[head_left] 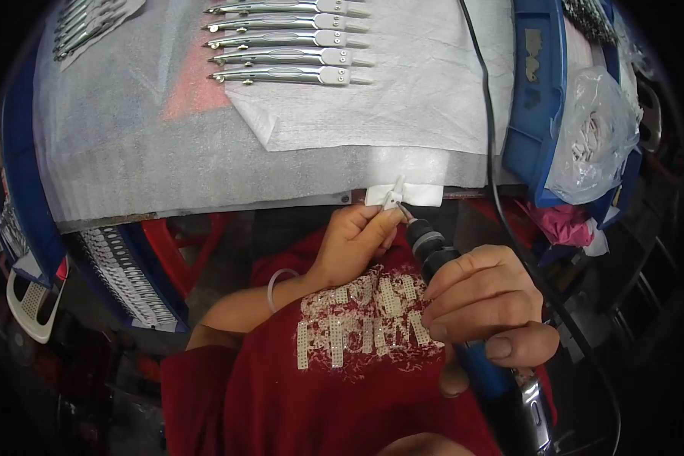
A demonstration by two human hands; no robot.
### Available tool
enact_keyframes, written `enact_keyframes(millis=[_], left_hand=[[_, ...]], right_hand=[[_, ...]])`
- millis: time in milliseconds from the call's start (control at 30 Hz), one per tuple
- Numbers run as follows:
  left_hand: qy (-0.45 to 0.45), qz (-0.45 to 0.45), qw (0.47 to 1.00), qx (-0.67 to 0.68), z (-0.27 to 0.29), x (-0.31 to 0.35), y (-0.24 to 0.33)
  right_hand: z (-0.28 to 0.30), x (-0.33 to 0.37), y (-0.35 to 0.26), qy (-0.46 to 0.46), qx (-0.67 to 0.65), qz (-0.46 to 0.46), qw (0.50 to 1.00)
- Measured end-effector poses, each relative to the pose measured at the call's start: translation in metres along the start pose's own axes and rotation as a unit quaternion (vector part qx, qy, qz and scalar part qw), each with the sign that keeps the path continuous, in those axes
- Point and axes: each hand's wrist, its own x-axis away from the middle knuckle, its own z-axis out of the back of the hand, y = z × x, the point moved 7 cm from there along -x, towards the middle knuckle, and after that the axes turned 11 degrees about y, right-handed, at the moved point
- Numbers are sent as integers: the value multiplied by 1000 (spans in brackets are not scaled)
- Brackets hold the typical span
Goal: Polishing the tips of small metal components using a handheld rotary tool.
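Note:
My left hand (351, 245) is closed at the table's front edge. Its fingers pinch a drawing compass (393, 199), of which only the pale grey head and handle pin stick out; the legs are hidden in the hand. Under that head lies a small white pad (429, 195). My right hand (488, 300) is wrapped round a black and blue electric screwdriver (427, 242), tilted up to the left. Its thin bit meets the compass head or sits right beside it; I cannot tell which. Farther back, several silver drawing compasses (281, 74) lie in a row on a white sheet (357, 118).
A black cable (488, 99) crosses the table and hangs down at right. Blue crates (536, 106) stand at right, one with a clear plastic bag (594, 137). At lower left, another tray holds many metal parts (125, 277). More compasses (87, 26) lie far left.

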Motion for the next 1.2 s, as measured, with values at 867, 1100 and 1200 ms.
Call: enact_keyframes(millis=[867, 1100, 1200], left_hand=[[17, -3, 1000, -3, -1, -6, -3], [18, -23, 999, -36, 2, -10, -6], [28, -21, 999, -23, 1, -9, -5]], right_hand=[[-7, -5, 8, -95, 38, -16, 995], [-7, -3, 13, -93, 21, -16, 995], [-8, -8, 12, -112, 29, -16, 993]])
